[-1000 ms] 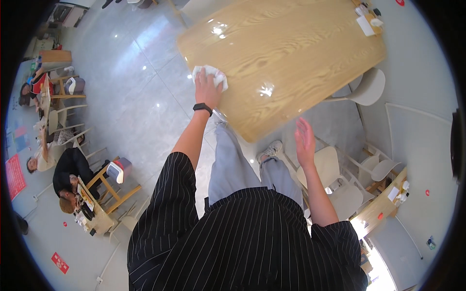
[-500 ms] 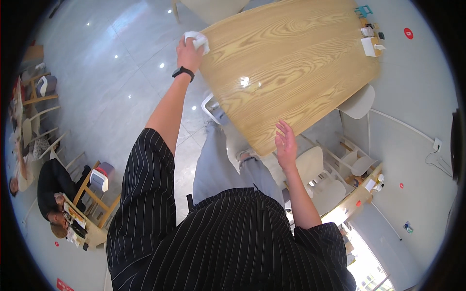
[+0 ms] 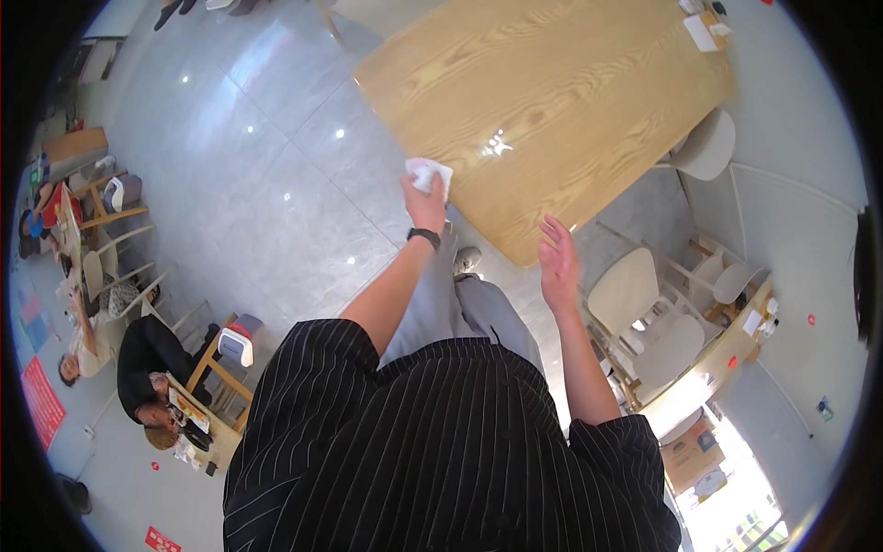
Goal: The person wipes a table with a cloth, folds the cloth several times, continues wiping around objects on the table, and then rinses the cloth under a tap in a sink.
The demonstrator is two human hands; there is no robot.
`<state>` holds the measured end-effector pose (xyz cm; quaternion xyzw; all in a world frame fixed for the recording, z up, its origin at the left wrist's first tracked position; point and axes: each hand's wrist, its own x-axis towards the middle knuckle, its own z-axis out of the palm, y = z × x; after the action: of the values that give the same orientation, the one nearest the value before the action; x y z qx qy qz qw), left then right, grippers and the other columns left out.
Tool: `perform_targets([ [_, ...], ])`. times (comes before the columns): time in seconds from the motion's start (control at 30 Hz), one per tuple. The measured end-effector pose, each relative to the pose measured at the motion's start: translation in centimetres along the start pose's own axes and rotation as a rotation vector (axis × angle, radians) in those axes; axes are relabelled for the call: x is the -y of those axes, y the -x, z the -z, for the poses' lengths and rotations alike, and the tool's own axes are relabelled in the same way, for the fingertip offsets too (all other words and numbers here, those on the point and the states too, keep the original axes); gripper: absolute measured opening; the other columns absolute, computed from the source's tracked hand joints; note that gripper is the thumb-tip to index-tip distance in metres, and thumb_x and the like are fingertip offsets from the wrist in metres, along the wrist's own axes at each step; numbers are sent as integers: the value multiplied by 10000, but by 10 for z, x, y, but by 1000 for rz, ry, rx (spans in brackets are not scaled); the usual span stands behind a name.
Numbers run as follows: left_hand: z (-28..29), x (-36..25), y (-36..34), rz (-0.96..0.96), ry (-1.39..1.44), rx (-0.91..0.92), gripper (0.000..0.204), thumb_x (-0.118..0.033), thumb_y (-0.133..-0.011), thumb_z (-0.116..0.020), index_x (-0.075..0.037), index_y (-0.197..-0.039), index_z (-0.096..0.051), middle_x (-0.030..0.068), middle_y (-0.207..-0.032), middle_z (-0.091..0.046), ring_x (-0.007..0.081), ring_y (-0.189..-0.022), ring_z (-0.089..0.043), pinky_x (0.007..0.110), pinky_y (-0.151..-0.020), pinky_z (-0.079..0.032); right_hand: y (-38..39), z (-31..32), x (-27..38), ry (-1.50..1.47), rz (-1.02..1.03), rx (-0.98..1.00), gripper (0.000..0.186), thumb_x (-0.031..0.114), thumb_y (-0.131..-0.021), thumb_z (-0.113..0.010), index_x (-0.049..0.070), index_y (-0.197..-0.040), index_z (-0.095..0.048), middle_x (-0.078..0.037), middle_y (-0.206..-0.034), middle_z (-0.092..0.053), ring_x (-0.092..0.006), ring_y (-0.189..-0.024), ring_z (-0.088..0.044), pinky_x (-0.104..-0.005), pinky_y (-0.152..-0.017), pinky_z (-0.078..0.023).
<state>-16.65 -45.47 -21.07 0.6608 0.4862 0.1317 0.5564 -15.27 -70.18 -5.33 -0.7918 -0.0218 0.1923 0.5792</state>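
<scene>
In my left hand (image 3: 424, 204) is a crumpled white tissue (image 3: 430, 173), pinched between the fingers beside the near left edge of a wooden table (image 3: 552, 101). A dark watch (image 3: 424, 237) circles that wrist. My right hand (image 3: 557, 261) is raised by the table's near right corner, fingers stretched out and holding nothing. The tabletop has a light wood grain and shines where a lamp reflects in it.
White chairs (image 3: 624, 283) stand to the right, beside another table. A white tissue box (image 3: 701, 33) sits at the table's far right end. At the left, seated people (image 3: 152, 368) are at other tables. Grey tiled floor (image 3: 285, 184) lies left of the table.
My left hand has come back from the table's far left corner toward me with the tissue. The table now appears higher in view; my right hand is still open.
</scene>
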Motion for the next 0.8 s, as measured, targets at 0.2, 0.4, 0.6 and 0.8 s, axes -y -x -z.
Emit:
perform_targets([
  [0.2, -34, 19, 127, 85, -57, 136, 418, -247, -907, -750, -42, -1097, -440, 214, -993, -611, 321, -907, -588, 437, -851, -472, 46, 32, -27, -66, 24, -118, 473, 171, -1001, -617, 31, -1435, -496, -136, -1431, -545, -266, -1319, -551, -407, -1055, -482],
  [0.4, -36, 87, 184, 270, -136, 392, 459, -345, -856, -801, -44, -984, -479, 128, -884, -635, 237, -815, -636, 396, -717, -510, 84, 38, -36, -118, 49, -175, 457, 149, -1009, -604, 25, -1435, -493, -141, -1428, -542, -273, -1312, -555, -404, -1051, -491],
  [0.6, -8, 6, 196, 614, -222, 1012, 409, -295, -888, -756, -88, -1187, -568, 55, -1001, -658, 167, -866, -647, 328, -684, -540, 116, 59, -55, -148, 45, -346, 444, 149, -1015, -598, 38, -1432, -494, -141, -1436, -539, -269, -1302, -561, -404, -1037, -504],
  [0.8, -10, -99, 142, -649, -575, 986, 486, -306, -878, -745, -107, -1288, -577, 127, -1133, -667, 326, -1007, -654, 409, -848, -541, 118, 46, -51, -185, -5, -475, 428, 151, -1003, -618, 33, -1402, -519, -130, -1410, -560, -260, -1277, -581, -394, -1023, -516],
])
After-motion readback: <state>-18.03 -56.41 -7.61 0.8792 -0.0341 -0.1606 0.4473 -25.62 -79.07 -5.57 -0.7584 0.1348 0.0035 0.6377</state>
